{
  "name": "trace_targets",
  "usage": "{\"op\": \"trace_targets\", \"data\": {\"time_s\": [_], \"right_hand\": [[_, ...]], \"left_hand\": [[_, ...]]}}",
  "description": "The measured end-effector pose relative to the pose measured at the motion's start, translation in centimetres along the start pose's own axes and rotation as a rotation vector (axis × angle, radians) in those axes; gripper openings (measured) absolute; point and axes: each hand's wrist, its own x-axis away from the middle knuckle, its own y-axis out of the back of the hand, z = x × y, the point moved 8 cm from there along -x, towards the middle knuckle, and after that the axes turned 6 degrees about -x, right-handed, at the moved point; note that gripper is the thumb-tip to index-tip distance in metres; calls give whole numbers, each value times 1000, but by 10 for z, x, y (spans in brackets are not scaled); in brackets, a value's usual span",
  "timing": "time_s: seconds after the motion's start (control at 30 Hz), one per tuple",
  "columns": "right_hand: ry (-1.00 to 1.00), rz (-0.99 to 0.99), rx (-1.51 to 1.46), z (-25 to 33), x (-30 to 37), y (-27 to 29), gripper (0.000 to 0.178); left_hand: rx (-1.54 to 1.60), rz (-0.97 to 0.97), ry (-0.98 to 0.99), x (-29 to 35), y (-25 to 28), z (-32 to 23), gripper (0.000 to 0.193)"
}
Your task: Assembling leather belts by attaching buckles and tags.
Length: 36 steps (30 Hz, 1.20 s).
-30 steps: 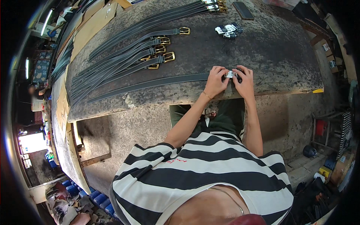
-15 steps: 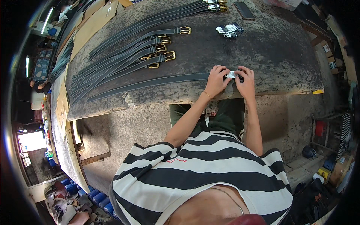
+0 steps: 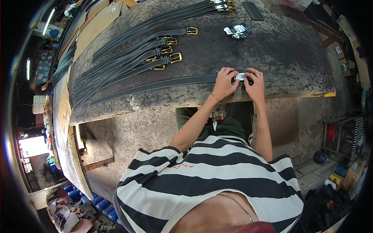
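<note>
A dark belt (image 3: 163, 84) with pale stitching lies along the near edge of the worn table, its right end under my hands. My left hand (image 3: 225, 84) is closed there, fingertips pinching the left side of a small white tag (image 3: 239, 76). On the tag's other side, my right hand (image 3: 254, 85) curls its fingers and thumb around the belt's buckle end. The buckle itself is mostly hidden by my fingers. Farther left lie several dark belts (image 3: 128, 69) with gold buckles (image 3: 175, 57), fanned out beside one another.
Another row of belts (image 3: 163, 18) with tagged buckles runs along the far side of the table (image 3: 287, 58). A small heap of black-and-white tags (image 3: 237, 31) lies beyond my hands, near a dark phone (image 3: 253, 10). Cardboard (image 3: 95, 31) covers the far left.
My hands stay at the same place on the belt, with only a slight shift of the white tag between the fingers. The belts on the table have not moved.
</note>
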Motion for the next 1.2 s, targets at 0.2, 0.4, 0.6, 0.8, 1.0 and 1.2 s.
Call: {"op": "trace_targets", "data": {"time_s": [0.2,0.4,0.6,0.8,1.0,1.2], "right_hand": [[-45,9,-47,-5,2,1,23],[10,39,64,15,0,-4,30],[7,78,177,13,0,-11,31],[-22,-9,223,5,-2,-14,30],[-39,-20,208,0,-1,-16,26],[-34,-36,211,1,-2,-17,22]], "left_hand": [[-6,-7,5,0,-1,1,28],[-3,-7,-10,1,0,2,26],[86,1,-9,-1,1,11,21],[91,-28,54,-2,3,5,20],[28,-24,31,0,1,4,19],[19,-33,22,0,1,3,19]]}}
